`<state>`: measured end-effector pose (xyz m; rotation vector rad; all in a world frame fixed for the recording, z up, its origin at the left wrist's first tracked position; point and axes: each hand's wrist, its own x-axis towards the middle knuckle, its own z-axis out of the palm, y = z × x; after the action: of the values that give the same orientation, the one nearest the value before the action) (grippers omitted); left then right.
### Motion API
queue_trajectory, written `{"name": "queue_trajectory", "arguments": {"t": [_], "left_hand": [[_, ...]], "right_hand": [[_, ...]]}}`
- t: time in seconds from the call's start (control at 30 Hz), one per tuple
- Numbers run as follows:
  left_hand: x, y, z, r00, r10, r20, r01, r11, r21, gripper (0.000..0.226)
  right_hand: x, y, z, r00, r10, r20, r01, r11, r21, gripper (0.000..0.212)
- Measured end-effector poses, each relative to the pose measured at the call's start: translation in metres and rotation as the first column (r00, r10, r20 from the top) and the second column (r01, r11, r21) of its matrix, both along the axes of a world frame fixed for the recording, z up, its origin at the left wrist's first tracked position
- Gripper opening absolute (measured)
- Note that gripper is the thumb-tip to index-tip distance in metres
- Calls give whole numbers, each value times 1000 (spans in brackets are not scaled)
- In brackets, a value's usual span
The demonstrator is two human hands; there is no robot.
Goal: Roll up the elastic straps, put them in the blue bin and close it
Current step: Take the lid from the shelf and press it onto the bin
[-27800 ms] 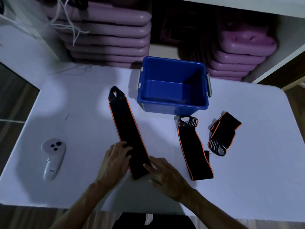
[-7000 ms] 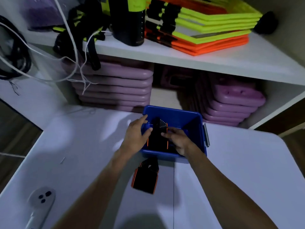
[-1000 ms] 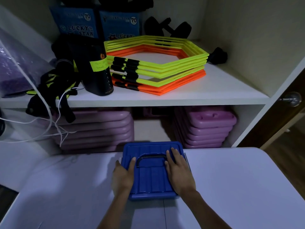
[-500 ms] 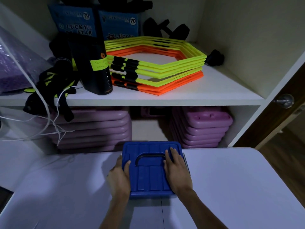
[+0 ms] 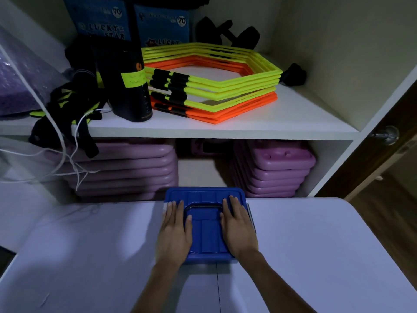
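Now both grips lie flat, fingers straight: left hand (image 5: 174, 231) and right hand (image 5: 237, 227) press the lid (image 5: 206, 231) of the blue bin (image 5: 208, 259), directly beneath them on the white counter (image 5: 316, 245); handle (image 5: 203, 207) between them.

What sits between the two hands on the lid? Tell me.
In the head view, the lid's folded-down dark handle and ribbed centre lie between the left hand and right hand.

Both hands (image 5: 206, 231) flat, fingers straight
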<state>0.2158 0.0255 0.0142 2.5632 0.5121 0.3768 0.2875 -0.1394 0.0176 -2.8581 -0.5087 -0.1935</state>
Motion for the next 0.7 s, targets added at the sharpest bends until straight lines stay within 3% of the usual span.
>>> {"name": "queue_trajectory", "arguments": {"t": [0.1,0.17,0.23,0.3,0.4,0.57,0.7], "left_hand": [[8,1,-11,990,-97,-106,118,970,214,72],[10,2,-12,985,-87,-146,127,948,291,73],[10,3,-12,983,-84,-160,131,943,307,73],[9,2,-11,979,-94,-181,145,946,291,74],[9,1,-11,979,-87,-186,141,945,297,73],[11,1,-13,977,-82,-197,140,943,301,72],[9,2,-11,974,-102,-201,160,942,296,74]], "right_hand": [[-1,-5,-1,992,-120,30,119,993,21,68],[-4,-8,2,965,-254,-65,257,966,42,85],[-5,-6,2,936,-303,-179,316,948,49,90],[-8,-1,4,932,-294,-213,321,941,109,80],[-9,2,6,930,-308,-199,344,920,187,66],[-10,-2,7,944,-302,-131,327,905,273,67],[0,-7,9,903,-335,-270,426,787,446,74]]}}
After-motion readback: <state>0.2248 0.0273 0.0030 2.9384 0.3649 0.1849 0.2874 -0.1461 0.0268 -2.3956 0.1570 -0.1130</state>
